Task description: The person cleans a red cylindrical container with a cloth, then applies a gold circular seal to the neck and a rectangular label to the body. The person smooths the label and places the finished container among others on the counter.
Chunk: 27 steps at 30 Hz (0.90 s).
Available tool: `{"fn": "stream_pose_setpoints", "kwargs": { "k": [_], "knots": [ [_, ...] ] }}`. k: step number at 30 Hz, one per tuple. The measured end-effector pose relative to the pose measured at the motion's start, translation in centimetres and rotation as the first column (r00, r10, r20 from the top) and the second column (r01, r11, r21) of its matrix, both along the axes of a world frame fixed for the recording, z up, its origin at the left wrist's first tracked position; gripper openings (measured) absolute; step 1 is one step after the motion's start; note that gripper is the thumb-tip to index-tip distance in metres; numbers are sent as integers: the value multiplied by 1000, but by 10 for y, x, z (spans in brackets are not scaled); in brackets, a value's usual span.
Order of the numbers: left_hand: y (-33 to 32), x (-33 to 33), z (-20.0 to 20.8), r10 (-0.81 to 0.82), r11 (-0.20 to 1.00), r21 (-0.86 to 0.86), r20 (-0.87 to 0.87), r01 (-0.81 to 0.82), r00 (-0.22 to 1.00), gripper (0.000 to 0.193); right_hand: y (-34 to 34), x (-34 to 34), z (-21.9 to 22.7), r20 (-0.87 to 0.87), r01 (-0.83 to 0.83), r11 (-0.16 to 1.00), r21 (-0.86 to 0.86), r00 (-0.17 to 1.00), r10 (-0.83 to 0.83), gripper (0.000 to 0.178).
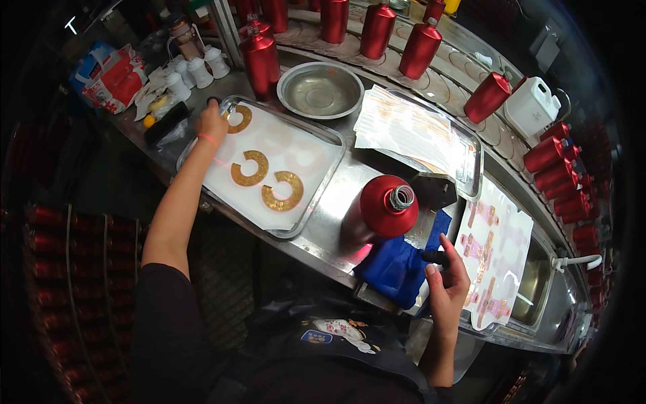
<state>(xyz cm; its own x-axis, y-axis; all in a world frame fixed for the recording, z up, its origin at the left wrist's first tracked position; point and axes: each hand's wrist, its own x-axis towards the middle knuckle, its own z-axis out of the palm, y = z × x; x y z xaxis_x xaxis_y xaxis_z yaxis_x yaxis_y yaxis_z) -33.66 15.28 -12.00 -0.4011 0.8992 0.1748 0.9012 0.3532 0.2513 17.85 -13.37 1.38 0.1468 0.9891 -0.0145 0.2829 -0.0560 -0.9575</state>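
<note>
My left hand [212, 124], a dark cover on one fingertip, reaches to the far left corner of a metal tray [293, 233]. Its fingers are closed at the left edge of a gold C-shaped label [240, 120]. Two more gold labels [250, 168] lie nearer on the tray's white backing sheet [232, 194]. My right hand [449, 283] is open and empty, thumb and fingers apart, with a black cover on one fingertip. It hovers beside a blue cloth [397, 273]. An uncapped red metallic bottle [383, 209] stands upright left of that hand, touched by neither hand.
A round metal basin [320, 91] sits behind the tray, beside another red bottle [260, 64]. Printed sheets [404, 128] lie on a second tray. More label sheets [491, 256] lie before a sink [533, 296]. Several red bottles [379, 30] line a conveyor at the back.
</note>
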Motion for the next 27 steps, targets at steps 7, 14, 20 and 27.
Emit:
{"fn": "stream_pose_setpoints", "kwargs": {
  "k": [7, 14, 20, 27],
  "knots": [
    [-20, 15, 30, -62, 992, 98, -135, 76, 989, 27, -19, -31, 36, 7, -173, 985, 9, 985, 173, 52],
    [-61, 26, 85, -208, 974, 160, 336, 162, 919, 28, 13, -98, 11, -63, -540, 842, 7, 840, 539, 39],
    [-130, 73, 151, -247, 967, 158, 776, 201, 580, 32, 33, -174, -30, -642, -514, 786, -342, 739, 204, 37],
    [-201, 122, 190, -291, 922, 175, 901, 344, 322, 46, 39, -202, -30, -884, -444, 865, -234, 468, 0, 33]
  ]
}}
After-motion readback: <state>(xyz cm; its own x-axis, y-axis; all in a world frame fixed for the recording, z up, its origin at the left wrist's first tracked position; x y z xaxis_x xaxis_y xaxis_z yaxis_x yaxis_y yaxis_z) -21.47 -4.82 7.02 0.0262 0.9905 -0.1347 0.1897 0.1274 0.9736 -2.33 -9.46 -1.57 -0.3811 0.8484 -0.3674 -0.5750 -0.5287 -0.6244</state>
